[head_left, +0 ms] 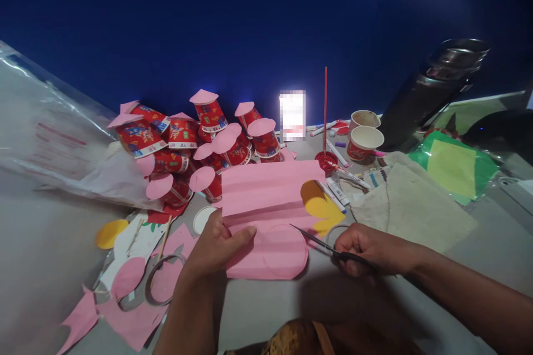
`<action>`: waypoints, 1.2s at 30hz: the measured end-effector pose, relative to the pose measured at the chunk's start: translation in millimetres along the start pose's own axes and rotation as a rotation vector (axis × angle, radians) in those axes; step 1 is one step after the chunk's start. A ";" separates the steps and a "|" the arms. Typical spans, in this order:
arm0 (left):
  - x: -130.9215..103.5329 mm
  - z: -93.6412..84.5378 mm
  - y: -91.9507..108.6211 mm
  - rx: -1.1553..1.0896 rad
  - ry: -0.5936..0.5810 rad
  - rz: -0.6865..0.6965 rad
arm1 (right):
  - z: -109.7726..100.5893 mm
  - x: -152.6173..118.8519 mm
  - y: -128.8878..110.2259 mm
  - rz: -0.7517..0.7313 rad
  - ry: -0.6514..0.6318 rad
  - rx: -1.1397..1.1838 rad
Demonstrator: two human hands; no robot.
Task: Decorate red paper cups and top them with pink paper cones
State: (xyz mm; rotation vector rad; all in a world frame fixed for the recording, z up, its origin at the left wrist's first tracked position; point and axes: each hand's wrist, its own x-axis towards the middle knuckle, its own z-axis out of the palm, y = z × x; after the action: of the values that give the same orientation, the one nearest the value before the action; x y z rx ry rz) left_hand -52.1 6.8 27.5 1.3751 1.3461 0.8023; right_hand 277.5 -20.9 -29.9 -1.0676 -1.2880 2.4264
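Observation:
My left hand (227, 241) grips a folded sheet of pink paper (266, 191) at its left edge, thumb on top. A circle is drawn on the paper's lower part, and its right side has been cut along the curve. My right hand (362, 249) is closed around a pair of scissors (320, 241). Their blades point left and reach the paper's right edge beside the drawn circle. Behind the paper lies a piece of yellow paper (320, 205). Several red paper cups (208, 116) with pink paper cones on their upturned bases are heaped at the back left.
Pink scraps (133, 321), a roll of tape (150, 283) and a yellow disc (111, 233) lie at left. Behind the sheet stand a red stick (325, 111), markers (333, 197) and white-rimmed cups (365, 141). A black cylinder (433, 83) leans at right, near a green packet (453, 169).

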 end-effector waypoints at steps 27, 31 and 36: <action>-0.9 4.0 4.2 0.006 0.000 -0.017 | -0.7 -2.3 1.0 0.000 -0.045 -0.053; -0.8 3.4 8.0 0.006 -0.012 -0.017 | -0.8 -3.8 0.8 0.035 -0.036 -0.045; -2.0 4.9 15.0 0.047 -0.057 -0.008 | -2.4 -3.9 3.3 0.034 -0.050 -0.071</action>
State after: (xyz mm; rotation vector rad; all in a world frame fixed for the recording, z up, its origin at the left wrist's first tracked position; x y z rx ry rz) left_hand -43.2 5.9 40.7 1.4180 1.3329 0.7256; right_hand 282.5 -23.2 -31.4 -1.0610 -1.3928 2.4645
